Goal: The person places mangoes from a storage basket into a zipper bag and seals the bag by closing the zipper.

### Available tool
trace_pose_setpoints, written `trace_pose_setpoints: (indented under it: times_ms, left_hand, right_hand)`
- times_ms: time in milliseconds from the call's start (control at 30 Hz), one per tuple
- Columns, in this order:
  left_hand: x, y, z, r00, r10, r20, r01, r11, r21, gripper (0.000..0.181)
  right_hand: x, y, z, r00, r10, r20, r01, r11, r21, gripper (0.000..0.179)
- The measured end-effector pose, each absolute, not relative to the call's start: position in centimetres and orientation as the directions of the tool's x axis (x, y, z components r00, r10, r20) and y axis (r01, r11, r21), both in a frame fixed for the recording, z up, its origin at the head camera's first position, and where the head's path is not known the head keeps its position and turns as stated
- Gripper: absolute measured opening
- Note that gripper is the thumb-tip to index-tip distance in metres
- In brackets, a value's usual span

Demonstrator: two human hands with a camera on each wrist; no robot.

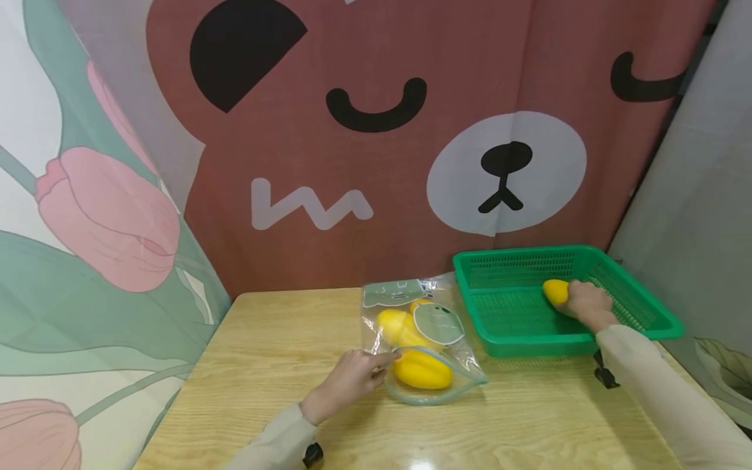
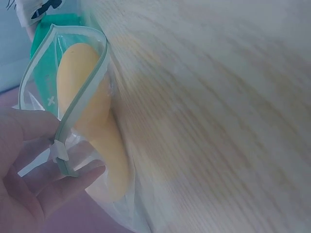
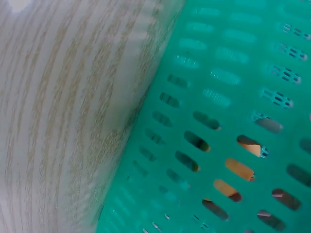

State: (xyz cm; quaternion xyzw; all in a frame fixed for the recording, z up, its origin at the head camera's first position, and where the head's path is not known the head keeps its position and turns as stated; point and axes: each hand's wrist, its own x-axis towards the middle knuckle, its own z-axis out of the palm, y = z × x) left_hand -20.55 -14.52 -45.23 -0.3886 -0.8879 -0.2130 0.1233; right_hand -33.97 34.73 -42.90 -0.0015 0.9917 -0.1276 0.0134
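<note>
A clear zip bag (image 1: 423, 402) with green printed shapes lies on the table, its mouth spread toward me. Several yellow mangoes are inside, one (image 1: 422, 371) near the mouth and others (image 1: 395, 324) deeper. My left hand (image 1: 352, 378) pinches the left side of the bag's mouth; the left wrist view shows its fingers around the rim by the white slider (image 2: 59, 149). Inside the green basket (image 1: 529, 349), my right hand (image 1: 589, 303) grips another mango (image 1: 554, 292). From the right wrist, the basket wall (image 3: 194, 97) hides most of that hand, with yellow showing through slots.
The basket stands at the back right of the wooden table (image 1: 282, 346), close beside the bag. Behind the table hangs a brown bear-print curtain (image 1: 399, 170). A flower-print cloth (image 1: 111, 215) hangs at the left, and a grey one (image 1: 693, 183) at the right.
</note>
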Motion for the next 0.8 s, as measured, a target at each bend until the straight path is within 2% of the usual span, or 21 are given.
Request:
trace_pose_setpoints:
  times_ms: [333, 800]
  left_hand:
    - [-20.47, -14.80, -45.54, -0.658, 0.644, 0.391, 0.750, 0.607, 0.262, 0.045]
    - [-20.72, -14.59, -45.18, -0.658, 0.636, 0.402, 0.748, 0.614, 0.252, 0.048]
  right_hand:
    - [-33.93, 34.44, -43.16, -0.999, -0.019, -0.039, -0.008, 0.965, -0.262, 0.054]
    - [-33.96, 35.07, -42.64, -0.999, -0.048, -0.003, -0.045, 0.960, -0.276, 0.040]
